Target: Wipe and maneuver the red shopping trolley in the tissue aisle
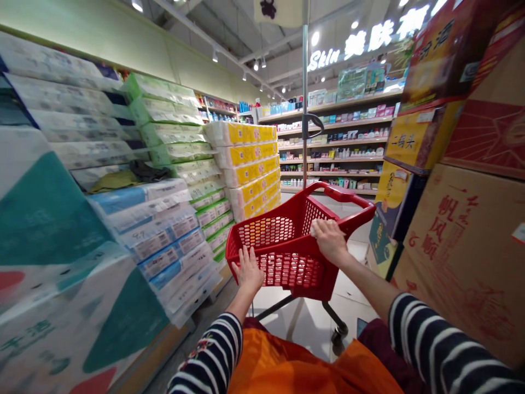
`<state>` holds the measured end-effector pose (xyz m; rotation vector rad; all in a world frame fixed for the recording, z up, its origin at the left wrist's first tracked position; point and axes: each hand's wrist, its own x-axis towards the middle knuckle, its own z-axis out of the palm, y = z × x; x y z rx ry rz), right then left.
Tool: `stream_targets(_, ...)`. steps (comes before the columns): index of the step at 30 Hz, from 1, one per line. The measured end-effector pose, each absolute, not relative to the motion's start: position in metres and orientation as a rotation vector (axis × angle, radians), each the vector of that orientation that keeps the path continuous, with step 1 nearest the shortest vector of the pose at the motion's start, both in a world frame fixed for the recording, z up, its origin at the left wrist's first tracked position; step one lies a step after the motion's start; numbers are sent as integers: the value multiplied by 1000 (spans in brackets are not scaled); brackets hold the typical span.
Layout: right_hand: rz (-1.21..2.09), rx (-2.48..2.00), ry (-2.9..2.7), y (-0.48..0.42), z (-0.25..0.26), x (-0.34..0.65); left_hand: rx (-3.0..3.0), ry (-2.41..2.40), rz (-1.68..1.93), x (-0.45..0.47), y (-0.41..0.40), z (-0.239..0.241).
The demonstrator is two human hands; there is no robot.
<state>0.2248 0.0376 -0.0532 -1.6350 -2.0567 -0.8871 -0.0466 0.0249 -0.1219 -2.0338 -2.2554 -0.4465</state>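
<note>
Left of cart: stacked tissue packs [172,241], close alongside.
Left hand [249,272]: gripped near rim of red cart [287,241], steadying it.
Right hand [329,239]: clasped the cart's right rail, steering.
Right of cart: cardboard boxes [459,241], stacked.

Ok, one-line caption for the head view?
Both hands, left hand and right hand, grip a red shopping cart between stacked tissue packs.

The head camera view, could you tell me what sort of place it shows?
Most likely a supermarket aisle: both hands grip a red shopping cart, stacked tissue packs line the left side, and shelves of small bottles stand under a lit "Skin" sign.
</note>
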Motion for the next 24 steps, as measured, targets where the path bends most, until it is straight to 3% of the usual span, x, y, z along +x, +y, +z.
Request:
stream_targets(4, -817, -1536, -2182, 39, -62, 189, -2001, -2295, -439, -49, 24, -118)
stream_targets(13, -868, -1708, -1979, 45, -49, 239, -2025, -2283, -460, -55, 26, -121)
stream_targets(24, -577, -1453, -2159, 50, -76, 162, -2083, -2264, -426, -62, 23, -116)
